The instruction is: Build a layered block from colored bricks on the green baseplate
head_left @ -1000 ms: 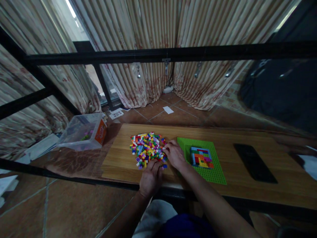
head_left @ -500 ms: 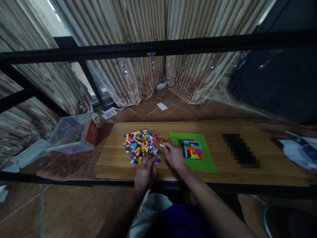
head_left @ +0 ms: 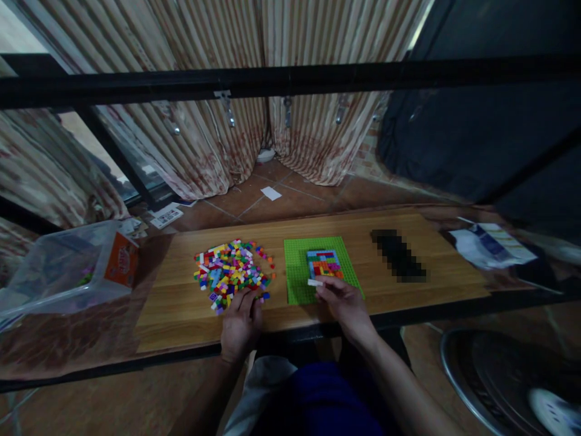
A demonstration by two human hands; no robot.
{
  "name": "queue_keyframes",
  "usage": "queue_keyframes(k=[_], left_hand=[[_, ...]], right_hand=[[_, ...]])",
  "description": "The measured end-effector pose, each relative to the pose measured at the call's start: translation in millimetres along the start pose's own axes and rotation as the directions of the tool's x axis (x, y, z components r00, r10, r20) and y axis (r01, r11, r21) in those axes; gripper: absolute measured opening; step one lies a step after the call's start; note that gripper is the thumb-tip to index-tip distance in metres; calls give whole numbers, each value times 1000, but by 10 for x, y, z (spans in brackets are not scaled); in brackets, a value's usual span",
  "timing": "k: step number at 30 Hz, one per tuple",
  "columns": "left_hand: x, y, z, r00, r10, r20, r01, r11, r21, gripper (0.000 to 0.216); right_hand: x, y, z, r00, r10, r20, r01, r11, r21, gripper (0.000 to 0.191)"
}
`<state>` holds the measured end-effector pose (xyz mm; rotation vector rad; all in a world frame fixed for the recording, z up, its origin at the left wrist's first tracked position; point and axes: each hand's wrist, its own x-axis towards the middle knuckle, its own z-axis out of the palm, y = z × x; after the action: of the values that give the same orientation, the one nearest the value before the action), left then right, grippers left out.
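Observation:
A heap of small coloured bricks [head_left: 231,272] lies on the wooden tabletop [head_left: 181,303]. To its right is a green baseplate [head_left: 297,272] with a patch of joined coloured bricks [head_left: 324,264] on it. My right hand [head_left: 345,303] hovers over the plate's near edge, fingers pinched on a small white brick [head_left: 315,283]. My left hand [head_left: 240,324] rests at the near edge of the heap, fingers loosely curled, touching the bricks.
A clear plastic tub [head_left: 63,266] with an orange label lies on its side at the left. A dark flat object [head_left: 398,255] lies right of the plate, papers [head_left: 488,245] beyond it. Curtains hang behind the table. A black bar [head_left: 290,75] crosses above.
My right hand has lifted a white brick from the heap and carried it right, to the near edge of the green plate. The camera has turned rightward. My left hand stays by the heap.

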<state>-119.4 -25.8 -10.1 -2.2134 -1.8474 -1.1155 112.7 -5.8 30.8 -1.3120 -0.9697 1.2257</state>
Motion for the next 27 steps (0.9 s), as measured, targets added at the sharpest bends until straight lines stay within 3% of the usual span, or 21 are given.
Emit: queue_keyframes(k=[5, 8, 18, 27], left_hand=[[6, 5, -2, 1000, -21, 10, 22, 1000, -17, 21], [6, -2, -2, 999, -29, 15, 30, 999, -12, 21], [8, -1, -4, 999, -37, 25, 37, 999, -9, 22], [-6, -18, 7, 999, -32, 31, 32, 999, 4, 21]], right_hand=[[159, -143, -531, 984, -110, -140, 81, 977, -197, 34], [341, -151, -672, 974, -175, -142, 137, 962, -238, 34], [538, 56, -595, 989, -146, -8, 138, 954, -266, 30], [607, 6, -638, 992, -90, 86, 110, 960, -257, 27]])
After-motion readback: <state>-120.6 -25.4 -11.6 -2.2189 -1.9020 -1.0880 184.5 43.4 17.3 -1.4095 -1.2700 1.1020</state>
